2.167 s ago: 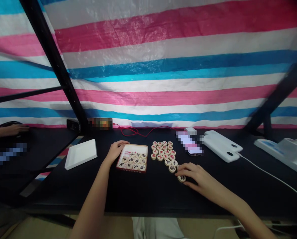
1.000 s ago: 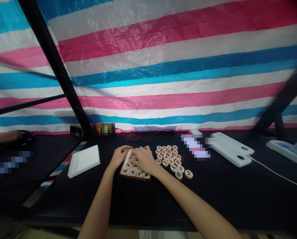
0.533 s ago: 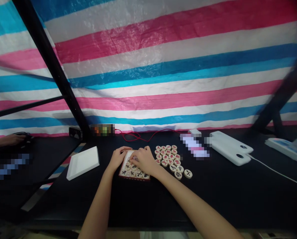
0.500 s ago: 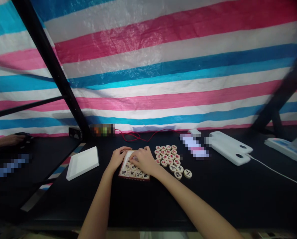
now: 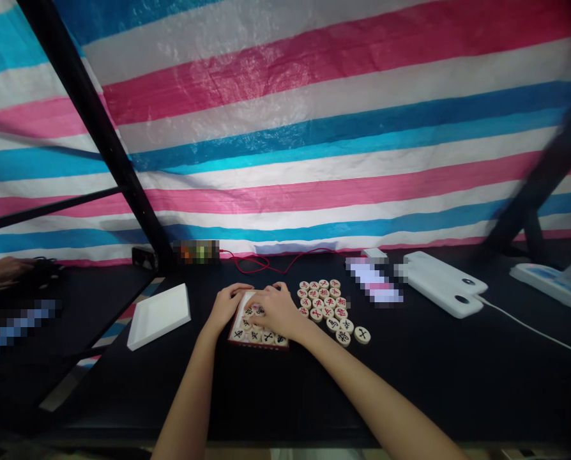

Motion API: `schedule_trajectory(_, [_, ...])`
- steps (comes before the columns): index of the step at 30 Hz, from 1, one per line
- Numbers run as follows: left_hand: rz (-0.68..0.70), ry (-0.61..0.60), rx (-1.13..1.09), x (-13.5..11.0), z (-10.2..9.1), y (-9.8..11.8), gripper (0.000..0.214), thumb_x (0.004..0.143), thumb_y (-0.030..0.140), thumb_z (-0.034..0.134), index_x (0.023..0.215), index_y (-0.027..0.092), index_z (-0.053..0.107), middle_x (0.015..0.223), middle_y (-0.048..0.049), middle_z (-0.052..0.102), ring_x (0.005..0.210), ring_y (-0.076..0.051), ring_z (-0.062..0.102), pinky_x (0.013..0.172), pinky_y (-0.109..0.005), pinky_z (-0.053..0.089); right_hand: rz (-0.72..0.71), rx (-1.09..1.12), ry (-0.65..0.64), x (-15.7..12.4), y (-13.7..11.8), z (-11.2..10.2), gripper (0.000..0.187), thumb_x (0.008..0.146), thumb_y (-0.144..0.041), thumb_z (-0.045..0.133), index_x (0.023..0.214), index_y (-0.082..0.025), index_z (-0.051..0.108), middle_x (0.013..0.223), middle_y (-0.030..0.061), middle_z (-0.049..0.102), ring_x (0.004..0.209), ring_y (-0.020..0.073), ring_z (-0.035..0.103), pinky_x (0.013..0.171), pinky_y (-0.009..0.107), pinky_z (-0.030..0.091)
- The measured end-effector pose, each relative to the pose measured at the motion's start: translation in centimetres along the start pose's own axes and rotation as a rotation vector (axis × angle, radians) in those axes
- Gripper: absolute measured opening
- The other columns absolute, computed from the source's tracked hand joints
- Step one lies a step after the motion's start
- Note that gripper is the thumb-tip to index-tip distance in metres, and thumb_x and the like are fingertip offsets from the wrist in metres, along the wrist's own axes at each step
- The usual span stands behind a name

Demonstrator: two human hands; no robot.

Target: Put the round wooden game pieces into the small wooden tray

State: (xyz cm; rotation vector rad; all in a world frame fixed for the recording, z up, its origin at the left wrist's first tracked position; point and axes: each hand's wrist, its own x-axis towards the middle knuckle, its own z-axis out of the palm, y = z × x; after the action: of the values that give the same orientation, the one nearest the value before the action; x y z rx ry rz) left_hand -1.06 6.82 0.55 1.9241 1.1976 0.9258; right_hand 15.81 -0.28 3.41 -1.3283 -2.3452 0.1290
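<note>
A shallow red-sided box [image 5: 259, 346] lies before me, holding rows of round Chinese chess pieces with black characters. My left hand [image 5: 228, 310] curls around the box's left side and far corner, gripping it. Over the far right part of the box, my right hand [image 5: 283, 311] bends its fingers down onto a Chinese chess piece [image 5: 259, 311] among the others; its fingertips are partly hidden. To the right of the box, several red-marked pieces [image 5: 315, 313] stand in rows. Nearer me are black-marked pieces [image 5: 343, 337], one [image 5: 362, 335] slightly apart.
A white box lid [image 5: 158, 317] lies open side up on the left. Behind are a red cable [image 5: 254, 268] and a blurred-out package [image 5: 197, 252]. On the right are a phone [image 5: 374, 281], a white two-lobed device [image 5: 443, 284] and its cord. Another person's hand [image 5: 5, 271] shows far left.
My right hand's fingers have shifted slightly toward the far side of the box, baring more of the black-marked pieces. My left hand stays at the box's side.
</note>
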Motion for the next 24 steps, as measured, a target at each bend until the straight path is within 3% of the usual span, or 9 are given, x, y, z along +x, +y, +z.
schedule_trajectory(13, [0.014, -0.011, -0.003, 0.0, 0.0, 0.1, 0.031, 0.075, 0.027, 0.045, 0.092, 0.016, 0.068, 0.099, -0.0055, 0.069, 0.094, -0.019, 0.062, 0.089, -0.032, 0.045, -0.036, 0.07, -0.039, 0.4, -0.7, 0.9, 0.018, 0.077, -0.03, 0.067, 0.094, -0.026, 0.063, 0.104, 0.0006, 0.065, 0.104, 0.0204, 0.052, 0.097, 0.045, 0.022])
schedule_trajectory(18, [0.013, -0.018, 0.0, -0.1, 0.0, 0.2, 0.032, 0.075, 0.027, 0.044, 0.093, 0.017, 0.068, 0.099, -0.0053, 0.069, 0.094, -0.019, 0.062, 0.089, -0.031, 0.045, -0.068, 0.151, -0.008, 0.2, -0.5, 1.1, 0.025, 0.079, -0.022, 0.064, 0.104, -0.024, 0.059, 0.118, 0.003, 0.057, 0.116, 0.019, 0.047, 0.101, 0.045, 0.022])
schedule_trajectory(24, [0.001, 0.004, 0.006, -0.1, 0.0, 0.3, 0.031, 0.074, 0.027, 0.045, 0.091, 0.018, 0.069, 0.099, -0.0049, 0.069, 0.093, -0.019, 0.062, 0.089, -0.031, 0.044, -0.006, 0.083, 0.002, -0.1, 0.0, 0.1, 0.021, 0.081, -0.025, 0.062, 0.102, -0.023, 0.06, 0.113, 0.0032, 0.06, 0.105, 0.0182, 0.053, 0.103, 0.047, 0.02])
